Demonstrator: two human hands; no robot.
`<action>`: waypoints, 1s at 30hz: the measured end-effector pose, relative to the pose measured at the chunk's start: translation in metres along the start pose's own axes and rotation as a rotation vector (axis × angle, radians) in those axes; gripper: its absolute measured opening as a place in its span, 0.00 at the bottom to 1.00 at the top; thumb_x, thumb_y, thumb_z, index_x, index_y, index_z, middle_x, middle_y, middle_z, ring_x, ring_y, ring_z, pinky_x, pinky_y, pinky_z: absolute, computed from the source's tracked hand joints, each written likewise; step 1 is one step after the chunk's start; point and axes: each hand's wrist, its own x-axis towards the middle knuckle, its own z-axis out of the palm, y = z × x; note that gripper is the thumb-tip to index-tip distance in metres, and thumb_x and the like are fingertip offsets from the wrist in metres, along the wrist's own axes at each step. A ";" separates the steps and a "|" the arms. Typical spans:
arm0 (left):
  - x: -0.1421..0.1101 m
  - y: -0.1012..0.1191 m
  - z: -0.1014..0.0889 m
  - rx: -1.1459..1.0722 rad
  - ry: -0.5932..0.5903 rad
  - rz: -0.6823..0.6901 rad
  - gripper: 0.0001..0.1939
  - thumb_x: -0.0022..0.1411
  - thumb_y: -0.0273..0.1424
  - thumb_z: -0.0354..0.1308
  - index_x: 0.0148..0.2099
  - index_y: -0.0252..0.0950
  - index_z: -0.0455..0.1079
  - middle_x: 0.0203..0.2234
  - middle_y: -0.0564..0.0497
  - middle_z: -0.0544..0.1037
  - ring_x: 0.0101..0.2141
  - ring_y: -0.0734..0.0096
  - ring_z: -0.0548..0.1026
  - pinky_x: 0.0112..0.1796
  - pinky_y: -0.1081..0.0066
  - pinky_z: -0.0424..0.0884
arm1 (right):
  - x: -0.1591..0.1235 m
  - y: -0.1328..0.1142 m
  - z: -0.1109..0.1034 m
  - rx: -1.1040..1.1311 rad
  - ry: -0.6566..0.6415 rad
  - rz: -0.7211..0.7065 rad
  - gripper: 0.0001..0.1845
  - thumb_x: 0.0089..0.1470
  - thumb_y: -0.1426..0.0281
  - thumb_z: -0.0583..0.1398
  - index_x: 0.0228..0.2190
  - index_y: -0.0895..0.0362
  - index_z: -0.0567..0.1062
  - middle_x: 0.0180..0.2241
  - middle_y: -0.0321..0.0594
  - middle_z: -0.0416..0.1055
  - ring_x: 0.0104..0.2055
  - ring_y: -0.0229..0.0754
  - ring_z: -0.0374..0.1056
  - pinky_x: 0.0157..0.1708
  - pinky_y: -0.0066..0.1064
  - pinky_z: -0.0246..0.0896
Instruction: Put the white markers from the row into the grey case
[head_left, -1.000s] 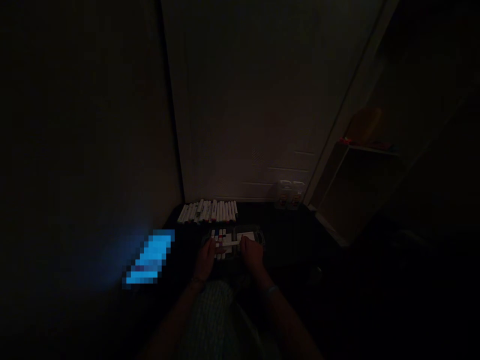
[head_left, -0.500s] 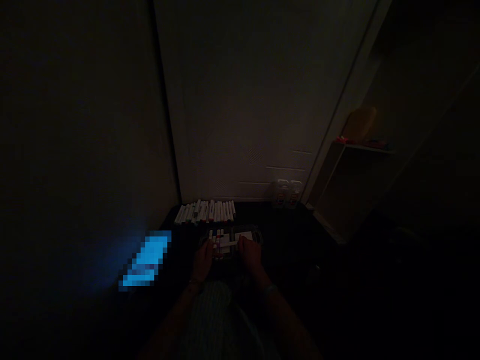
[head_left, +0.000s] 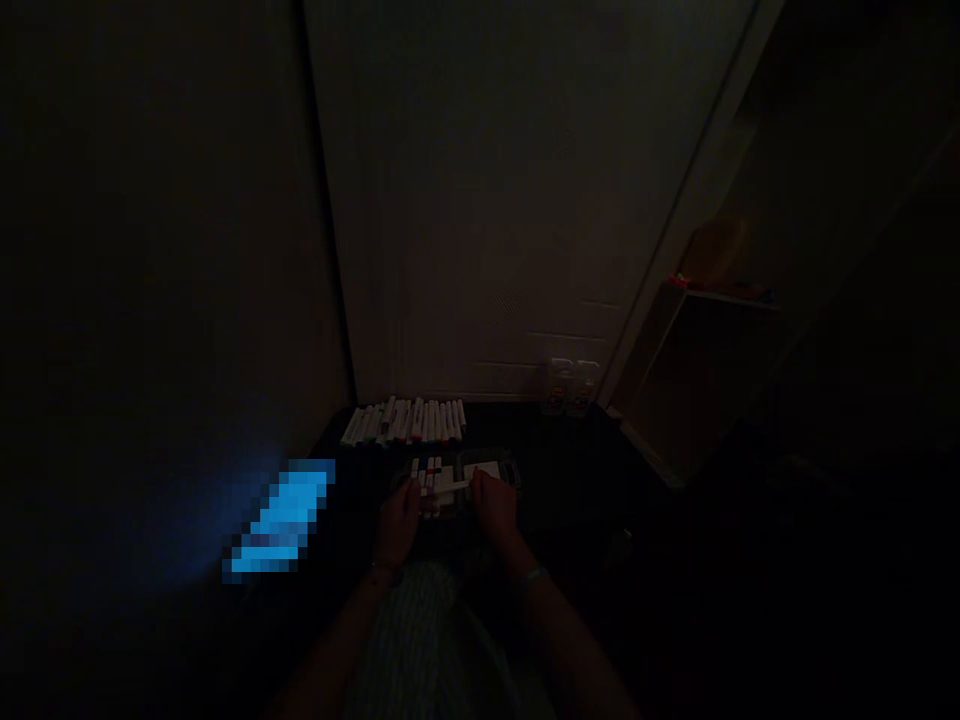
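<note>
Over the open clear case [head_left: 513, 467] I hold a white marker [head_left: 452, 488] crosswise — left hand [head_left: 399, 520] and right hand [head_left: 495, 508] closed at opposite ends

The left forearm [head_left: 337, 640] rises from seven o'clock and points toward one; the right forearm [head_left: 574, 635] rises from five and points toward eleven. The left hand [head_left: 397, 515] curls, its grip lost in dimness. At its three o'clock, apart, the right hand [head_left: 495, 505] is closed, fingers bent.
</note>
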 end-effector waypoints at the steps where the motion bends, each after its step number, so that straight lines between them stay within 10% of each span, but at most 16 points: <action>1: 0.000 0.001 0.000 -0.011 -0.007 -0.024 0.20 0.58 0.43 0.42 0.34 0.35 0.68 0.25 0.47 0.78 0.30 0.64 0.75 0.33 0.72 0.67 | 0.000 0.000 -0.001 0.002 -0.002 0.002 0.21 0.62 0.65 0.41 0.33 0.56 0.72 0.29 0.39 0.73 0.32 0.35 0.70 0.27 0.21 0.53; 30: -0.003 -0.001 -0.001 0.035 0.049 -0.082 0.18 0.58 0.41 0.43 0.33 0.34 0.69 0.22 0.50 0.77 0.24 0.69 0.73 0.26 0.76 0.65 | 0.002 0.000 0.003 -0.023 -0.036 -0.012 0.21 0.62 0.64 0.42 0.33 0.54 0.73 0.30 0.38 0.74 0.32 0.34 0.70 0.28 0.21 0.53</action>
